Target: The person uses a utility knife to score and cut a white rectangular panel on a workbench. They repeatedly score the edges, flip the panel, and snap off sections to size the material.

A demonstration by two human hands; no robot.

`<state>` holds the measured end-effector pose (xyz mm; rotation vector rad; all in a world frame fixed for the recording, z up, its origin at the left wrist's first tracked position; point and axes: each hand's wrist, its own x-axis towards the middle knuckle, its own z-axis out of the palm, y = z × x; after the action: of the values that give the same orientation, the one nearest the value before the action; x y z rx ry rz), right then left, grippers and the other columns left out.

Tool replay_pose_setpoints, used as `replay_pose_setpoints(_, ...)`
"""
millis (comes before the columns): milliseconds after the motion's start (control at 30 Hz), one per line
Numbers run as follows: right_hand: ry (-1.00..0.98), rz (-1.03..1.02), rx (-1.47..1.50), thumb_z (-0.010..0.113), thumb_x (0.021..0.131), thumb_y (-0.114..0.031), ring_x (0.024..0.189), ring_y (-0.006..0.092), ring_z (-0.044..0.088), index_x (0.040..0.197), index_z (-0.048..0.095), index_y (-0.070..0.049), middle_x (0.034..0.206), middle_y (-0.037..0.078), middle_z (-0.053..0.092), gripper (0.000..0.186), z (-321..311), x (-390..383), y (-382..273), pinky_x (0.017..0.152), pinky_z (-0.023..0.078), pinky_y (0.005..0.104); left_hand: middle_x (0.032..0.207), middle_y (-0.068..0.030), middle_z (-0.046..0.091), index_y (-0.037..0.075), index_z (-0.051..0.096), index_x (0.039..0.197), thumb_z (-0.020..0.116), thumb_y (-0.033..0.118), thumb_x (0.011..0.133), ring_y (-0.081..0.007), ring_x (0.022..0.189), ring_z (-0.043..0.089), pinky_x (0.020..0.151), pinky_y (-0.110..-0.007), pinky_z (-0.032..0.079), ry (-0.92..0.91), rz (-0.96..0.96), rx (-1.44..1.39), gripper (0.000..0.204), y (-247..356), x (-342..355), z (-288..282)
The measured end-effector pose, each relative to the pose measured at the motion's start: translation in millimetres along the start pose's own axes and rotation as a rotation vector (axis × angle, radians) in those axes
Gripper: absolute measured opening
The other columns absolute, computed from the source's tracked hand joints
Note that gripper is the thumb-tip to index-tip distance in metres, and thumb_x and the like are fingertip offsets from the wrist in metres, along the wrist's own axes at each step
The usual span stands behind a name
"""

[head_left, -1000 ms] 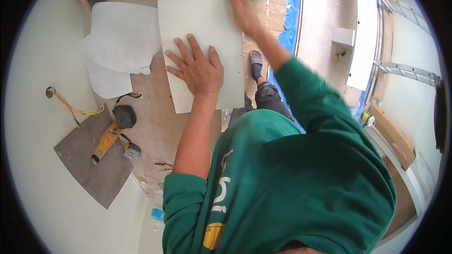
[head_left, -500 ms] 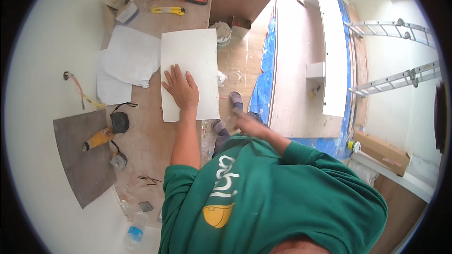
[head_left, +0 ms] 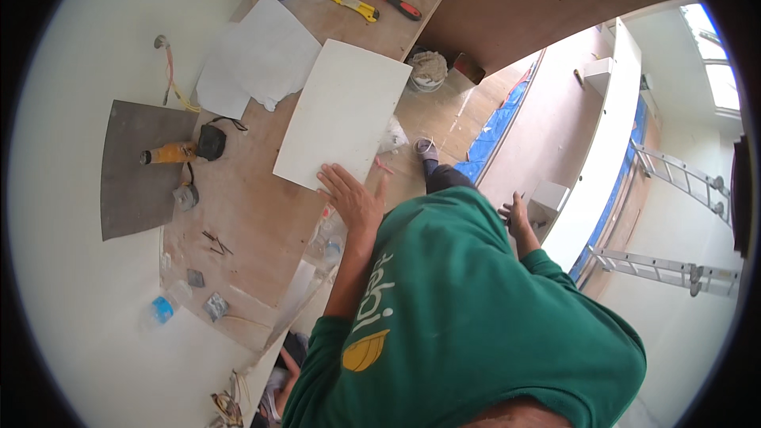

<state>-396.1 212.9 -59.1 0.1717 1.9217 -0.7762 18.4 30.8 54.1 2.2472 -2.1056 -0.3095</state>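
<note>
A white rectangular board lies on the wooden worktop, partly past its right edge. My left hand rests on the board's near edge, fingers stretched out and flat. Out to the right, my right hand hangs away from the worktop, beside a small white box-shaped block on the long white panel. Its fingers look apart, and I see nothing held in them. Beyond the board lie a yellow snap-off knife and a long tool with a red and black handle.
White sheets lie left of the board, near a tape measure and an orange bottle. A bucket stands on the floor. Ladders are at right. Another person's arm shows at lower left.
My view has turned and the board appears tilted. My left hand has slid from the board's middle to its near edge. My right hand has swung from near my body out to the right.
</note>
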Motion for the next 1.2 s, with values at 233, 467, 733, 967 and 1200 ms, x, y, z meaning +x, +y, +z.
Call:
replay_pose_setpoints(233, -0.075, -0.161, -0.276, 0.046, 0.097, -0.062, 0.118, 0.0413, 0.058, 0.156, 0.022, -0.009, 0.147, 0.026, 0.043, 0.083, -45.1, 57.5, -142.7, 0.081, 0.054, 0.0539, 0.159, -0.0342, 0.019, -0.012, 0.022, 0.152, 0.071, 0.045, 0.086, -0.0493, 0.150, 0.016, 0.117, -0.066, 0.016, 0.101, -0.190, 0.065, 0.100, 59.6, 58.9, 28.5)
replay_pose_setpoints(467, -0.062, -0.332, -0.390, 0.042, 0.100, -0.060, 0.124, 0.0455, 0.055, 0.157, 0.015, -0.003, 0.148, 0.031, 0.041, 0.086, -57.4, 59.8, -260.9, 0.084, 0.054, 0.0523, 0.153, -0.0237, 0.037, 0.000, 0.045, 0.143, 0.059, 0.022, 0.094, -0.0395, 0.147, 0.028, 0.119, -0.061, 0.019, 0.340, 0.015, -0.101, 0.056, 167.9, 192.0, 51.4)
replay_pose_setpoints(733, -0.152, -0.307, -0.729, 0.047, 0.096, -0.065, 0.109, 0.0396, 0.064, 0.155, 0.023, -0.006, 0.138, 0.028, 0.049, 0.086, -39.7, 84.6, -255.7, 0.073, 0.058, 0.0477, 0.133, -0.0150, 0.056, 0.005, 0.062, 0.118, 0.060, 0.025, 0.095, -0.0367, 0.135, 0.043, 0.115, -0.059, 0.029, 0.004, 0.437, -0.583, 0.030, 239.8, 203.8, 2.6)
replay_pose_setpoints(967, -0.227, -0.353, -0.781, 0.048, 0.096, -0.065, 0.107, 0.0397, 0.064, 0.155, 0.022, -0.006, 0.134, 0.026, 0.050, 0.088, -12.4, 95.8, -274.2, 0.072, 0.059, 0.0477, 0.159, -0.0154, 0.035, 0.009, 0.041, 0.151, 0.049, 0.046, 0.101, -0.0384, 0.151, 0.021, 0.120, -0.061, 0.014, 0.281, -0.027, -0.213, 0.062, 135.3, 227.1, 18.7)
replay_pose_setpoints(1200, -0.261, -0.382, -0.775, 0.048, 0.095, -0.066, 0.105, 0.0372, 0.065, 0.154, 0.024, -0.005, 0.134, 0.026, 0.051, 0.088, -18.5, 93.8, -277.5, 0.072, 0.058, 0.0464, 0.165, -0.0113, 0.024, 0.016, 0.034, 0.156, 0.040, 0.059, 0.100, -0.0329, 0.153, 0.018, 0.122, -0.060, 0.009, 0.222, -0.192, 0.011, 0.071, 27.2, 192.9, 14.1)
